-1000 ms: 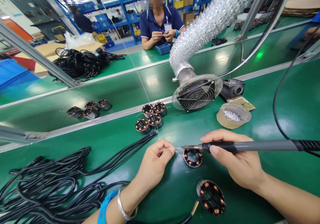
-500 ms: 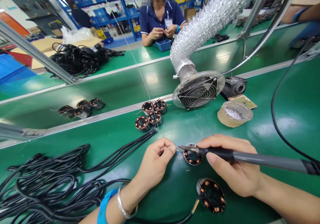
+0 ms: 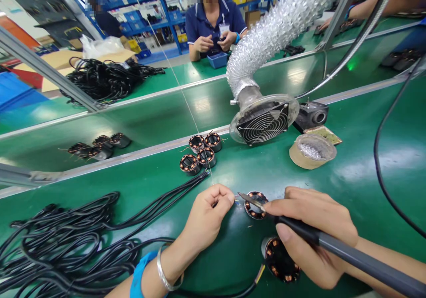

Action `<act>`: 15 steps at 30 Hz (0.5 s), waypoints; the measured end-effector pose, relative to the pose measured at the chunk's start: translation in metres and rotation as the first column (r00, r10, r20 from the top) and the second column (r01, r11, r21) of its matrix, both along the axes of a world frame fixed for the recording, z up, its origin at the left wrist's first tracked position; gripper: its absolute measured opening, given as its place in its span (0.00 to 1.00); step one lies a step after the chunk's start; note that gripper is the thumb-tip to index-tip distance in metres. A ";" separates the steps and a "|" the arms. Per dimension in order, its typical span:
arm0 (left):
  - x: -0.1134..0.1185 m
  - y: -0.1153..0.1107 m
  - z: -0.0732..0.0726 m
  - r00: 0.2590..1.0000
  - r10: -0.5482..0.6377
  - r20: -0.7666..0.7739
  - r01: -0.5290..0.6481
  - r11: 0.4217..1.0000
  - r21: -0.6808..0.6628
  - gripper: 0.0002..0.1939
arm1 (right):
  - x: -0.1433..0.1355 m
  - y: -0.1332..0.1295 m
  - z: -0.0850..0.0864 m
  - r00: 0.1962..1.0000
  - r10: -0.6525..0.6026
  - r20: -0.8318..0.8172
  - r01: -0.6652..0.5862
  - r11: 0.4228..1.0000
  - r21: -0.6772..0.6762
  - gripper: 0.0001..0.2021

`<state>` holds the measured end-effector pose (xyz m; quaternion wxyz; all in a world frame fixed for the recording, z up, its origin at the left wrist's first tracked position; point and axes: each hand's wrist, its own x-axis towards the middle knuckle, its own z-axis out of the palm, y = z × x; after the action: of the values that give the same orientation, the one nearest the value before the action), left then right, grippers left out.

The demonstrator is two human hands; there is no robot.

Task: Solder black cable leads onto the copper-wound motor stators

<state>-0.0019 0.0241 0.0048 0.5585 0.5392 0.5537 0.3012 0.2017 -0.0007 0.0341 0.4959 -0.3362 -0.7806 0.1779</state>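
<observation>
My left hand (image 3: pixel 208 213) is closed in a pinch on a thin solder wire (image 3: pixel 190 107) that runs down to it from above. Small coloured wire ends (image 3: pixel 237 201) show at its fingertips; what else the fingers hold is hidden. A soldering iron (image 3: pixel 309 231) is gripped in my right hand (image 3: pixel 319 231), its tip at those wire ends. Beneath the iron's tip lies a ring-shaped motor stator (image 3: pixel 248 210) with copper windings. A second stator (image 3: pixel 279 262), partly covered by my right hand, sits nearer me with a cable (image 3: pixel 259 275) at its left side.
Several stators (image 3: pixel 189 165) stand together at the rail. Black cables (image 3: pixel 66 240) are heaped on the left. A fume extractor (image 3: pixel 264 123) with a foil hose hangs over the bench, beside a round tub (image 3: pixel 312 152) and iron holder (image 3: pixel 313 115). A co-worker (image 3: pixel 213 27) sits opposite.
My right hand has moved down and slightly right, tilting the soldering iron more steeply, while its tip stays by the wire ends. My left hand has stayed put. The co-worker's hands have parted slightly.
</observation>
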 end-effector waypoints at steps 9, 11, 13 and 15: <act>-0.001 0.000 0.000 1.000 -0.001 -0.001 0.001 1.000 -0.006 0.10 | 0.002 0.000 0.003 1.000 -0.017 -0.002 0.017 1.000 -0.003 0.15; -0.001 0.000 0.000 1.000 -0.005 0.002 0.005 1.000 -0.004 0.11 | 0.002 0.001 0.004 1.000 -0.021 -0.015 0.021 1.000 -0.001 0.15; 0.000 0.000 0.000 1.000 -0.007 0.009 0.007 1.000 -0.003 0.11 | 0.001 0.001 0.004 1.000 -0.026 -0.018 0.026 1.000 0.000 0.15; 0.000 0.000 -0.001 1.000 -0.004 0.014 0.004 1.000 -0.004 0.11 | 0.002 0.001 0.004 0.999 -0.030 -0.019 0.030 1.000 0.004 0.16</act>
<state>-0.0024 0.0240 0.0041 0.5642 0.5371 0.5491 0.3029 0.2034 0.0005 0.0380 0.5065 -0.3453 -0.7711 0.1719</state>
